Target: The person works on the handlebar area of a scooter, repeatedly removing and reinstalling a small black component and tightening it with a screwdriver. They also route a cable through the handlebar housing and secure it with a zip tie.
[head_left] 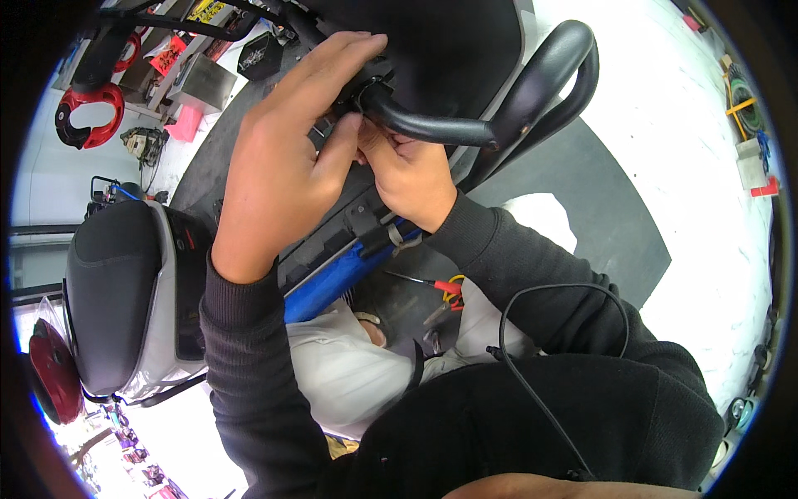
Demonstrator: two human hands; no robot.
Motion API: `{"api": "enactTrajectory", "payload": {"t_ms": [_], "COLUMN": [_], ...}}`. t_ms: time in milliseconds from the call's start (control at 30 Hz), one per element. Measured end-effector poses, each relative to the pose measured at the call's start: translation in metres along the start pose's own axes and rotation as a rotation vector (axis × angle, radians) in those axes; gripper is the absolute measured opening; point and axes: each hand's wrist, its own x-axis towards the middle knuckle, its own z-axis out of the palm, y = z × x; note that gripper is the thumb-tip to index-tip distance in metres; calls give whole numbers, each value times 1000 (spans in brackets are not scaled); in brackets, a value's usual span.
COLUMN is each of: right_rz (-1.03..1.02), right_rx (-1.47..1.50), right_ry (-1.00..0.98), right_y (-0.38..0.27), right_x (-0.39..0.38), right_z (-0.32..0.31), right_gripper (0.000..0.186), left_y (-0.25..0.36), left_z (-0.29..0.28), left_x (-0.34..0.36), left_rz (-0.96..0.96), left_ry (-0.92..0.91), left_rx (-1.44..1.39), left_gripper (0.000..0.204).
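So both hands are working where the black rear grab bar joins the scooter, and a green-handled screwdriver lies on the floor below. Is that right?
Not quite: the screwdriver has a red handle, not green, as the head view shows. The rest holds: the left hand and right hand are both at the spot where the black grab bar joins the scooter, and the screwdriver lies on the floor below.

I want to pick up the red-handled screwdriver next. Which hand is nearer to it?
Right. The right hand is directly above the red-handled screwdriver; the left hand is farther up-left, on the black rail.

Red-handled screwdriver, red hook, blue bar
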Motion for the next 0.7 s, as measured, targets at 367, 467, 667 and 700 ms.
{"api": "enactTrajectory", "payload": {"t_ms": [367, 467, 667, 700], "right_rz": [63, -10, -11, -1], "right_rx": [34, 141, 146, 119], "right_ry": [-18, -35, -24, -24], "right_y": [-5, -5, -5, -5], "right_x": [1, 0, -4, -3], "right_z": [-8, -6, 0, 0], "right_gripper": [23, 15, 12, 12], "left_y": [2, 4, 4, 4], "left_z": [4, 3, 5, 7], "left_x": [-1, 0, 0, 0], "left_rz": [-121, -146, -162, -151], "left_ry": [-13, -19, 6, 41], "left_rx": [-202, -237, -219, -224], "left_gripper": [67, 67, 64, 61]}}
